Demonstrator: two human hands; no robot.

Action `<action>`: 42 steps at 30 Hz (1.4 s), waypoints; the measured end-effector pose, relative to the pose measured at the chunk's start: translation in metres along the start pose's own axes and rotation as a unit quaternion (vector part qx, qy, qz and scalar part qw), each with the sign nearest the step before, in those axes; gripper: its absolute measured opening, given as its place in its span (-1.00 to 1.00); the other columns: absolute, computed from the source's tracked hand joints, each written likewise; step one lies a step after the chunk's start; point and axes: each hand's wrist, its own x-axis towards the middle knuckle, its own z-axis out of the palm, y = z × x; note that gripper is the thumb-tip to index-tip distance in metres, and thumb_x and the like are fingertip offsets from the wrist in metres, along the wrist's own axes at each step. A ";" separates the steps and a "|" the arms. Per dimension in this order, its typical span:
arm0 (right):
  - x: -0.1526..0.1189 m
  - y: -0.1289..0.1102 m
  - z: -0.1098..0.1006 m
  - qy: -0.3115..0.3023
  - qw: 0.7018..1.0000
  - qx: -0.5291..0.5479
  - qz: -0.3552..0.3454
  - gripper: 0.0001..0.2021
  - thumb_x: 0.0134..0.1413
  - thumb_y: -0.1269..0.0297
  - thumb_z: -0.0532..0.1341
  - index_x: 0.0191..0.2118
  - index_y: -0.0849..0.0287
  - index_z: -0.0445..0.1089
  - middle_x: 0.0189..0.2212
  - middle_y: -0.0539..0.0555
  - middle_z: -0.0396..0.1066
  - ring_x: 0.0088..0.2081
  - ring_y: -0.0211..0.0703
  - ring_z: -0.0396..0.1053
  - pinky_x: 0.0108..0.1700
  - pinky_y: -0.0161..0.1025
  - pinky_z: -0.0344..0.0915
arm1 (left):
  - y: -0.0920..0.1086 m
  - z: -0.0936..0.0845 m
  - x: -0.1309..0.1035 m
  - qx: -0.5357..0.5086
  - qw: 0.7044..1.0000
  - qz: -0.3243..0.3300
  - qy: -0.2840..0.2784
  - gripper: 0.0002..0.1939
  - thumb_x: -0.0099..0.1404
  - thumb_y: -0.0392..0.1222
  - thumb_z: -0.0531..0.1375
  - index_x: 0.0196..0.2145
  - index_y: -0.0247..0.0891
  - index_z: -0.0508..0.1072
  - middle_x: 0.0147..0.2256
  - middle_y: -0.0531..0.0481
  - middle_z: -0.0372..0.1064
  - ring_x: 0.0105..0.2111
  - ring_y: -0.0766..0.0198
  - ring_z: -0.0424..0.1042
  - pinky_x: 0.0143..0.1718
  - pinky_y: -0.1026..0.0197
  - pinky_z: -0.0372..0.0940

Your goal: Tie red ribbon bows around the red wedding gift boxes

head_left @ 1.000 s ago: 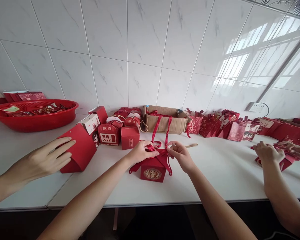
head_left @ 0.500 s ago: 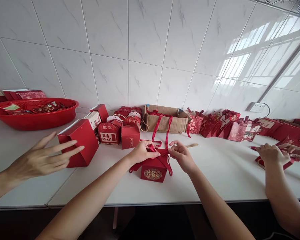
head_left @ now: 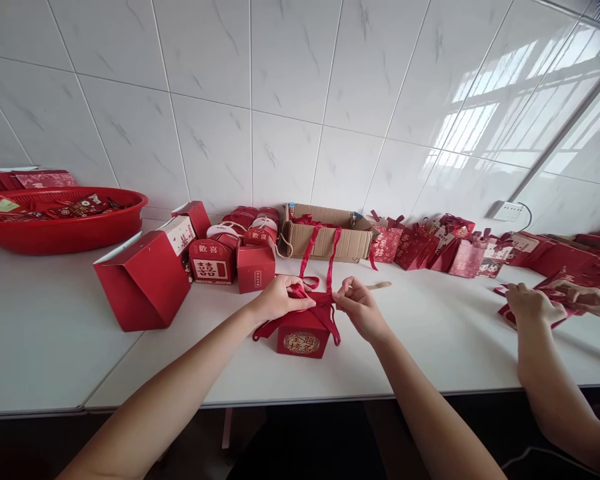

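In front of me on the white table stands a small red gift box [head_left: 303,343] with a round gold emblem on its face. A red ribbon [head_left: 332,257] lies over its top, with long ends running back toward a cardboard box. My left hand [head_left: 279,298] is closed, pinching the ribbon at the top left of the gift box. At the top right, my right hand [head_left: 359,305] pinches the ribbon between thumb and fingertips. Part of the ribbon under my left fingers is hidden.
Red boxes [head_left: 150,280] stand at left, near a red plastic basin [head_left: 65,233] of packets. Behind is the open cardboard box [head_left: 325,241] holding ribbon. Finished-looking red bags [head_left: 425,247] line the wall. A co-worker's hands [head_left: 535,303] handle a red box at right.
Another person's hand at the left has gone out of view. The view has shifted slightly; my hands keep their pinch on the ribbon, almost unmoved.
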 end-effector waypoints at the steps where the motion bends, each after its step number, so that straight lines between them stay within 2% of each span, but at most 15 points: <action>1: 0.000 0.000 0.000 0.002 1.000 -0.003 -0.001 -0.65 -0.09 0.17 0.36 -0.42 0.09 0.11 -0.61 -0.15 0.18 -0.55 -0.33 0.09 -0.45 -0.31 0.00 | 0.001 0.000 0.000 0.002 1.000 -0.001 -0.001 -0.68 -0.02 -0.03 0.34 -0.57 -0.29 0.34 -0.36 -0.12 0.50 -0.29 0.11 0.46 -0.27 0.14 0.30; 6: 0.000 0.002 -0.003 0.002 1.000 -0.017 -0.008 -0.64 -0.08 0.18 0.36 -0.41 0.08 0.09 -0.61 -0.14 0.21 -0.54 -0.32 0.10 -0.44 -0.31 0.02 | 0.003 0.000 -0.001 0.011 1.000 0.002 -0.004 -0.71 -0.02 -0.04 0.34 -0.56 -0.28 0.35 -0.34 -0.12 0.50 -0.26 0.09 0.46 -0.27 0.13 0.31; 14: -0.004 0.003 -0.007 0.003 1.000 -0.018 0.011 -0.61 -0.10 0.11 0.37 -0.39 0.07 0.09 -0.60 -0.16 0.16 -0.54 -0.32 0.09 -0.44 -0.31 0.04 | 0.001 0.004 0.001 0.005 1.000 0.031 0.004 -0.72 -0.03 -0.03 0.35 -0.55 -0.29 0.40 -0.26 -0.10 0.48 -0.30 0.19 0.43 -0.22 0.16 0.29; 16: -0.005 0.007 -0.008 0.009 1.000 -0.015 0.016 -0.65 -0.03 0.04 0.32 -0.38 0.06 0.12 -0.58 -0.14 0.15 -0.52 -0.31 0.11 -0.41 -0.30 0.07 | 0.001 0.004 0.000 0.004 0.999 0.046 -0.009 -0.72 0.01 -0.01 0.33 -0.47 -0.28 0.44 -0.31 -0.04 0.46 -0.36 0.24 0.40 -0.28 0.20 0.27; 18: -0.008 0.014 -0.012 0.028 0.999 -0.020 0.020 -0.68 0.08 -0.08 0.18 -0.37 0.07 0.17 -0.54 -0.10 0.18 -0.50 -0.29 0.14 -0.38 -0.28 0.12 | 0.000 0.003 0.000 0.002 0.998 0.055 -0.022 -0.70 0.07 0.03 0.30 -0.36 -0.26 0.45 -0.36 0.01 0.43 -0.43 0.29 0.36 -0.34 0.22 0.25; 20: -0.013 0.022 -0.018 0.059 0.997 -0.040 0.020 -0.62 0.15 -0.17 0.03 -0.34 0.07 0.24 -0.45 -0.03 0.25 -0.44 -0.25 0.20 -0.33 -0.24 0.18 | -0.001 0.002 -0.001 -0.013 0.997 0.068 -0.020 -0.68 0.15 0.09 0.23 -0.35 -0.25 0.44 -0.32 -0.02 0.43 -0.41 0.28 0.36 -0.32 0.21 0.25; 22: -0.020 0.030 -0.024 0.072 0.995 -0.063 0.016 -0.54 0.14 -0.23 -0.05 -0.24 0.04 0.30 -0.27 0.07 0.34 -0.28 -0.15 0.29 -0.24 -0.19 0.24 | -0.002 0.001 0.000 -0.041 0.995 0.086 -0.007 -0.63 0.24 0.14 0.12 -0.38 -0.25 0.43 -0.25 -0.07 0.44 -0.30 0.21 0.40 -0.22 0.18 0.26; 23: -0.024 0.034 -0.027 0.062 0.995 -0.073 0.014 -0.50 0.12 -0.27 -0.07 -0.15 0.02 0.31 -0.14 0.11 0.34 -0.14 -0.09 0.31 -0.16 -0.16 0.25 | -0.002 0.000 0.001 -0.056 0.994 0.092 0.002 -0.60 0.27 0.16 0.08 -0.38 -0.26 0.43 -0.23 -0.09 0.44 -0.24 0.17 0.40 -0.16 0.16 0.26; 25: -0.035 0.036 -0.029 0.003 0.996 -0.090 0.014 -0.40 0.04 -0.32 -0.01 0.06 -0.03 0.22 0.11 0.13 0.21 0.11 0.02 0.19 0.02 -0.05 0.22 | -0.004 0.000 0.003 -0.091 0.992 0.085 0.022 -0.54 0.29 0.20 0.01 -0.34 -0.26 0.44 -0.22 -0.11 0.45 -0.15 0.13 0.39 -0.10 0.14 0.25; 26: -0.040 0.036 -0.028 -0.035 0.994 -0.104 0.017 -0.33 -0.02 -0.31 0.08 0.15 -0.05 0.14 0.20 0.13 0.11 0.19 0.05 0.11 0.08 0.00 0.18 | -0.006 0.000 0.004 -0.111 0.990 0.075 0.034 -0.51 0.28 0.24 0.00 -0.32 -0.26 0.44 -0.21 -0.12 0.45 -0.14 0.13 0.39 -0.11 0.14 0.26; 28: -0.049 0.033 -0.021 -0.090 0.986 -0.138 0.026 -0.16 -0.15 -0.15 0.31 0.24 -0.09 0.00 0.27 0.13 -0.01 0.24 0.09 0.04 0.14 0.03 0.13 | -0.008 0.001 0.006 -0.152 0.986 0.053 0.054 -0.44 0.25 0.31 -0.03 -0.34 -0.26 0.45 -0.20 -0.13 0.44 -0.12 0.11 0.39 -0.15 0.15 0.29; 30: -0.054 0.029 -0.010 -0.105 0.981 -0.158 0.033 -0.06 -0.24 0.06 0.43 0.26 -0.11 -0.06 0.26 0.14 0.02 0.23 0.09 0.07 0.15 0.02 0.16 | -0.011 0.001 0.008 -0.184 0.980 0.040 0.061 -0.38 0.22 0.36 -0.05 -0.39 -0.27 0.46 -0.23 -0.14 0.44 -0.13 0.10 0.39 -0.17 0.16 0.29; 32: -0.056 0.027 0.000 -0.096 0.983 -0.155 0.028 -0.09 -0.22 0.16 0.44 0.25 -0.09 -0.04 0.21 0.14 0.10 0.19 0.06 0.14 0.13 -0.02 0.20 | -0.012 0.000 0.008 -0.197 0.978 0.036 0.062 -0.36 0.21 0.37 -0.06 -0.42 -0.26 0.47 -0.27 -0.12 0.44 -0.15 0.11 0.40 -0.15 0.16 0.29; 35: -0.054 0.026 0.009 -0.080 0.987 -0.135 0.023 -0.18 -0.18 0.20 0.42 0.20 -0.06 0.02 0.15 0.15 0.16 0.12 0.04 0.24 0.08 -0.04 0.28 | -0.014 -0.001 0.008 -0.203 0.976 0.035 0.068 -0.36 0.20 0.38 -0.04 -0.45 -0.26 0.48 -0.32 -0.10 0.43 -0.20 0.13 0.41 -0.15 0.15 0.28; 42: -0.056 0.027 0.007 -0.052 0.981 -0.180 0.042 -0.23 -0.22 0.23 0.44 0.14 -0.03 0.10 0.02 0.13 0.25 -0.01 0.02 0.31 -0.01 -0.04 0.33 | -0.024 -0.001 0.013 -0.206 0.975 0.040 0.072 -0.38 0.21 0.36 -0.03 -0.47 -0.28 0.46 -0.33 -0.13 0.43 -0.18 0.11 0.39 -0.18 0.15 0.27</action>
